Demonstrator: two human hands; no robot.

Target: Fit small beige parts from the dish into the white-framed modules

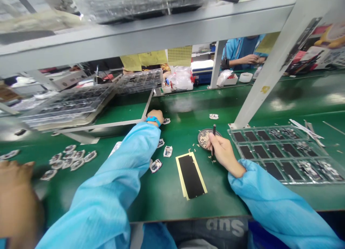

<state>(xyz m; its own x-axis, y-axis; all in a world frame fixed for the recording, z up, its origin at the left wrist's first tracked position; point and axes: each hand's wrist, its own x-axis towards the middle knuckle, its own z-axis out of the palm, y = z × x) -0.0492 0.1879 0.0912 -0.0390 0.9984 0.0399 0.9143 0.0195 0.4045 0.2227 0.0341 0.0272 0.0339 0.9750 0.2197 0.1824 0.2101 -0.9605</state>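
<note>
My right hand (223, 150) is closed round slim black tweezers (214, 135), held upright like a pen. Beside its fingers is a round dark dish (202, 136) of tiny beige pieces, some scattered on the bench. My left hand (155, 116), below a blue wristband, reaches far forward by the shelf edge. Its fingers are hidden from me. Just right of it lies a small white-framed part (166, 121); similar parts (167, 151) sit nearer. Between my arms rests a yellow sheet with a black rectangle (192, 175) on it.
On the right lies a clear compartment tray (275, 152) with black sheets and small parts. A metal post (265, 67) rises behind it. Several white parts (70, 157) cluster at left, near another person's blurred hand (18, 195). A low shelf (118, 112) carries stacked trays.
</note>
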